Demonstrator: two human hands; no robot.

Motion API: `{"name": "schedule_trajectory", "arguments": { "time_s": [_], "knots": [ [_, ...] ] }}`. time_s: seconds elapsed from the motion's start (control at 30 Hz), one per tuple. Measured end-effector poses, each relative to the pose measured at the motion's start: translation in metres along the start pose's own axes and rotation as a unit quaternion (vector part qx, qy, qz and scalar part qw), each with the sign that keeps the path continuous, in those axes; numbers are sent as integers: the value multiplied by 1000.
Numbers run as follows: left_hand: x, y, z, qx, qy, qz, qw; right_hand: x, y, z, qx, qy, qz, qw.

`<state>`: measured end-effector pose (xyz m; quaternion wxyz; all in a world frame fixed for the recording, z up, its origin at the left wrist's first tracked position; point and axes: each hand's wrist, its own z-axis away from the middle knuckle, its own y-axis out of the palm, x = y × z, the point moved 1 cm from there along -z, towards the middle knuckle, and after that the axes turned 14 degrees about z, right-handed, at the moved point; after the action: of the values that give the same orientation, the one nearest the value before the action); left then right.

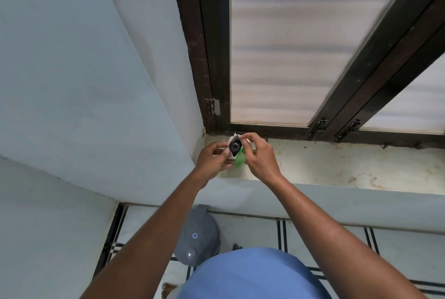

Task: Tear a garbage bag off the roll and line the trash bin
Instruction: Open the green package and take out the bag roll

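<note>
A small green and white carton (238, 158) is held up over the window sill (337, 166), its top flaps open. A dark roll of garbage bags (235, 146) shows end-on inside the open top. My left hand (213, 159) grips the carton from the left side. My right hand (258, 154) holds its right side, fingers at the top flap. The grey lidded trash bin (198, 236) stands on the floor below, between my forearms, its lid closed.
A dark-framed window (289, 57) with frosted panes rises above the sill. Pale walls (72, 82) close in on the left corner. The floor (252, 229) is white tile with black stripes. My blue shirt fills the bottom centre.
</note>
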<state>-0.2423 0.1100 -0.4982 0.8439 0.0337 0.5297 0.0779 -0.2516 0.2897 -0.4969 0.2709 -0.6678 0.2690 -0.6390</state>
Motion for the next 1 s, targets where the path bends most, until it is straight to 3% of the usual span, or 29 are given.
{"name": "schedule_trajectory", "arguments": {
  "time_s": [0.2, 0.4, 0.5, 0.6, 0.67, 0.8, 1.0],
  "knots": [
    [1, 0, 1, -17, 11, -43, 999, -2, -6, 16, 85, 0, 9, 996],
    [0, -2, 5, -58, 52, -120, 990, -5, -9, 14, 59, -3, 70, 996],
    [-11, 4, 13, -96, 204, -240, 944, -1, -10, 11, 58, 0, 77, 995],
    [-26, 16, 15, -34, 284, -376, 882, 3, -9, 10, 56, -3, 83, 995],
    [-31, 21, 9, -25, 266, -454, 850, 5, -8, 8, 55, -3, 92, 994],
    [-39, 25, -3, -33, 198, -513, 835, 5, -5, 5, 56, -13, 102, 993],
    [-49, 29, -3, -57, 241, -496, 832, 2, 5, 5, 78, 16, 104, 991]
  ]
}}
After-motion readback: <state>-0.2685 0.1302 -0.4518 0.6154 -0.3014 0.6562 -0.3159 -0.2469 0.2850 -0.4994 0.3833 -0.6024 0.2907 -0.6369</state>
